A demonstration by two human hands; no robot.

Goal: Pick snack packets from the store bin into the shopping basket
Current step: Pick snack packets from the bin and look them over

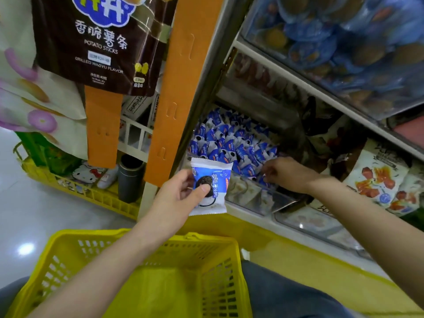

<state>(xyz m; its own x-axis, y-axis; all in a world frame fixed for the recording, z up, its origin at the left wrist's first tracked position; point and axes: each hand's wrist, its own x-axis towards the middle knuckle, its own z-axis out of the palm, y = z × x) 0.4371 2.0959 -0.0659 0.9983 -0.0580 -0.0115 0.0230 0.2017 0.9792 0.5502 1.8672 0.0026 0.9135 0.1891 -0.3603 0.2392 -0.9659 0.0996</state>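
1. Holding one blue-and-white sealed plastic cookie packet (210,187) in my left hand (183,191): thumb pressed on the front over the dark cookie picture, fingers curled behind. The packet is in the air, above the far rim of the basket and just in front of the bin.
2. Yellow slotted plastic shopping basket (68,235) sits at the bottom of view under my left forearm; its bare yellow floor shows.
3. Clear plastic store bin (247,193) on the low shelf is piled with many small blue-and-white packets (229,143) of the same kind.
4. My right hand (282,173) reaches over the bin's front wall, fingers bent down onto the pile at its right end. It touches the packets; I cannot tell whether it grips one.
5. Neighbouring compartment to the right holds white packets with red-orange pictures (378,182).
6. Upper clear plastic bin (263,40) holds blue packs with round brown shapes (332,42), blurred.
7. Yellow lattice plastic crate (103,200) on the floor at left holds green bags (55,157) and a white cartoon-cat item (88,174). A dark cylinder (130,177) stands at its right end; in it or behind it, I cannot tell.
8. Dark brown potato-sticks bag (103,42) hangs top left, beside an orange slotted strip (181,76).
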